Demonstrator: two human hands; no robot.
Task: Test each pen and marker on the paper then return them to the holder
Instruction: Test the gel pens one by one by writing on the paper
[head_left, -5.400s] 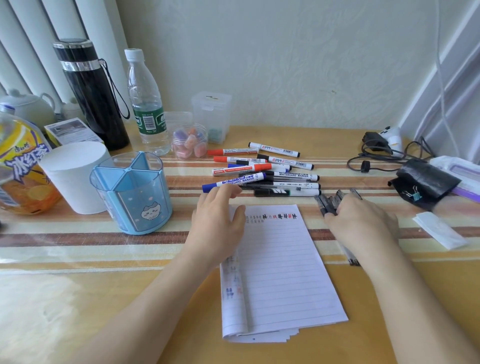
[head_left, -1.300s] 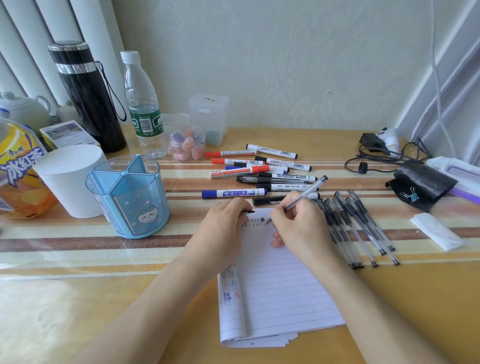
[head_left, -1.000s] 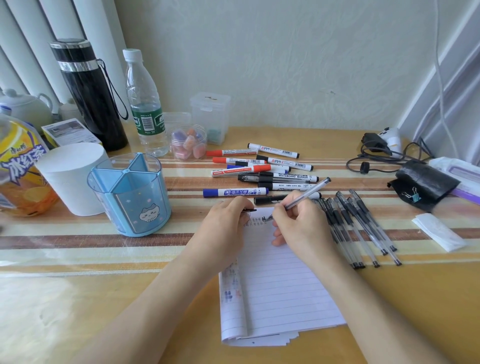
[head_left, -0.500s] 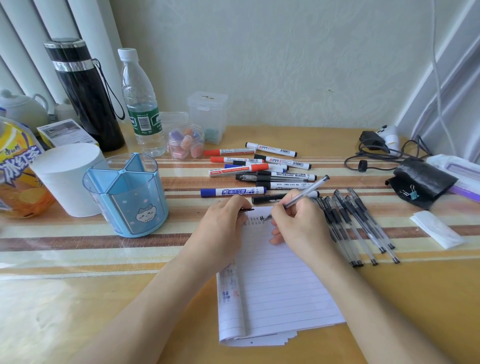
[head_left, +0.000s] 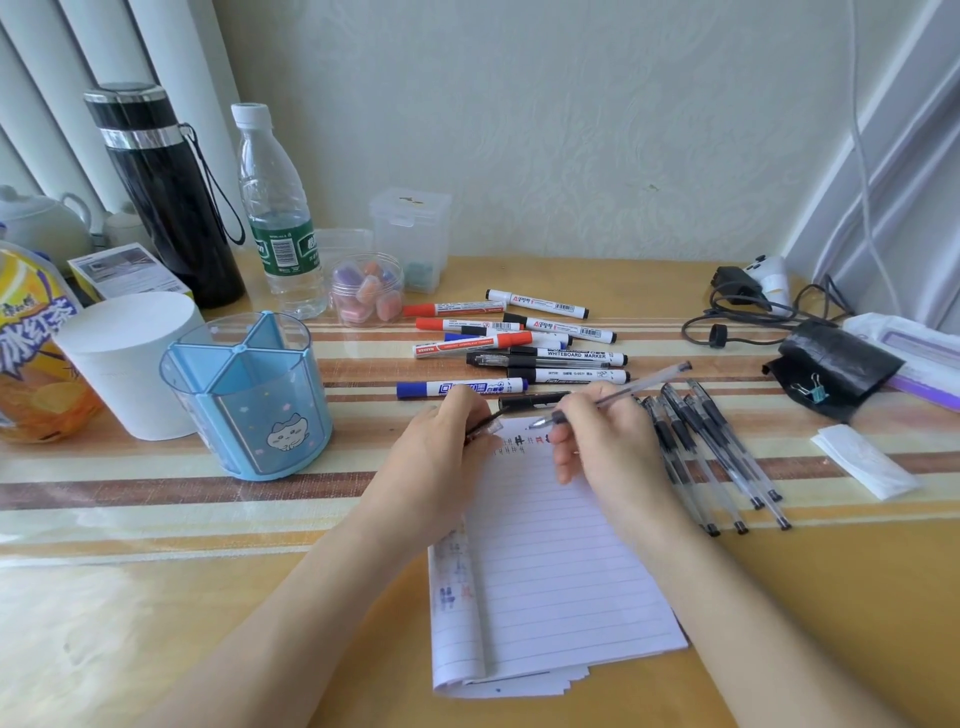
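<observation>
Fingers (head_left: 597, 392) of the right hand (head_left: 610, 452) pinch a clear plastic gel pen (head_left: 649, 382), its tip over the top of the white lined paper (head_left: 561, 571). The left hand (head_left: 441, 462) pinches the small clear pen cap (head_left: 483, 430). Left of this hand stands the blue plastic holder (head_left: 249, 410); the whiteboard markers (head_left: 519, 343) lie beyond both hands.

Bare forearms, left hand (head_left: 435, 460), right hand (head_left: 609, 449)

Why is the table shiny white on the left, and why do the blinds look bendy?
Head view: daylight glares off the glossy yellow striped table at left; head view: the wide lens bows the white vertical blinds; head view: the lined white paper and the clear pen in the right hand look sharp.
</observation>
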